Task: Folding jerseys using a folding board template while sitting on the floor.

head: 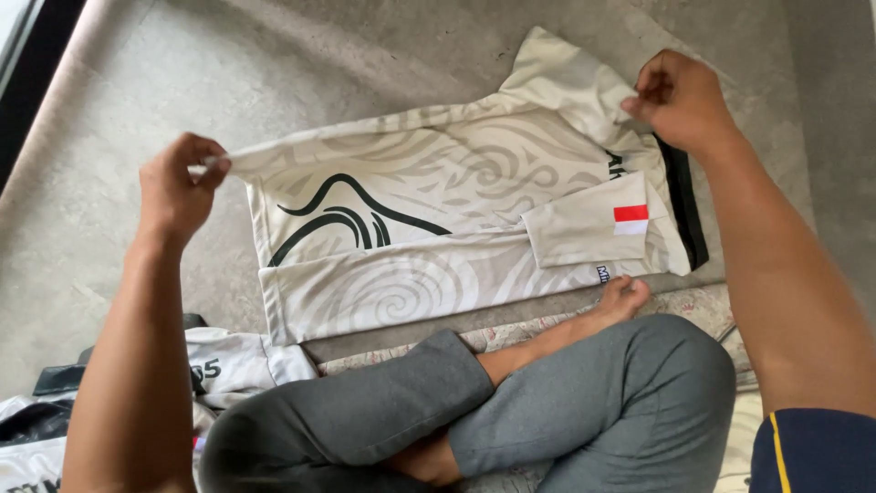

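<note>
A white jersey (438,210) with pale grey swirls, a black curved emblem and a red-and-white patch on one sleeve lies partly folded on the grey floor. My left hand (178,187) pinches its hem edge at the left and lifts it slightly. My right hand (680,96) pinches the cloth near the shoulder, by the black collar (683,196). The near side and one sleeve are folded in over the body. I sit cross-legged in grey trousers (511,402), one bare foot (620,301) touching the jersey's near edge.
A heap of other white and black garments (233,365) lies by my left knee. A patterned mat (703,306) is under my legs. A dark strip runs along the floor's far left edge (27,64).
</note>
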